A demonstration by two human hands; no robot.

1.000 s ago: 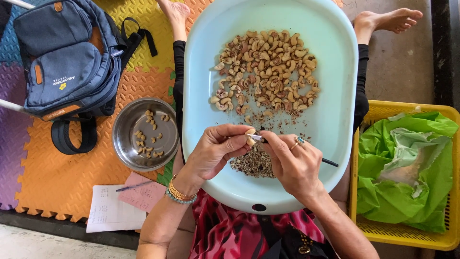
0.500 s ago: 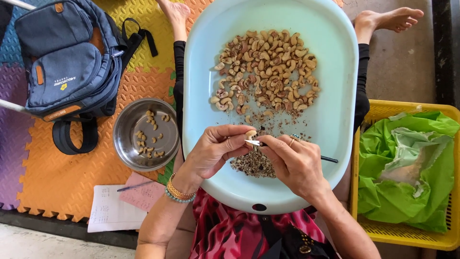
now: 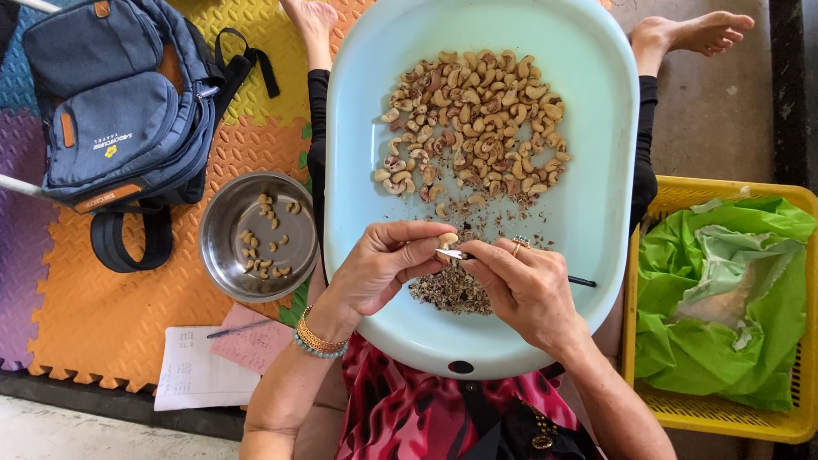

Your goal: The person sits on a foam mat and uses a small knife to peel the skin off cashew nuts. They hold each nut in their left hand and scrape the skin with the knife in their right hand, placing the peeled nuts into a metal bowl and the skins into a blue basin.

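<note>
Hands (image 3: 460, 273), two, on one cashew (image 3: 446, 240)

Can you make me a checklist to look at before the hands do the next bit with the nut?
1. Nut pinched in left hand fingertips: ok.
2. Small blade tool gripped by right hand, tip at the nut: ok.
3. Hands over the pale blue tray, so scraps land in it: ok.
4. Metal bowl with peeled nuts near the left hand: ok.
5. Pile of unpeeled nuts within reach: ok.
6. Fingers clear of the blade edge: cannot tell.
</note>
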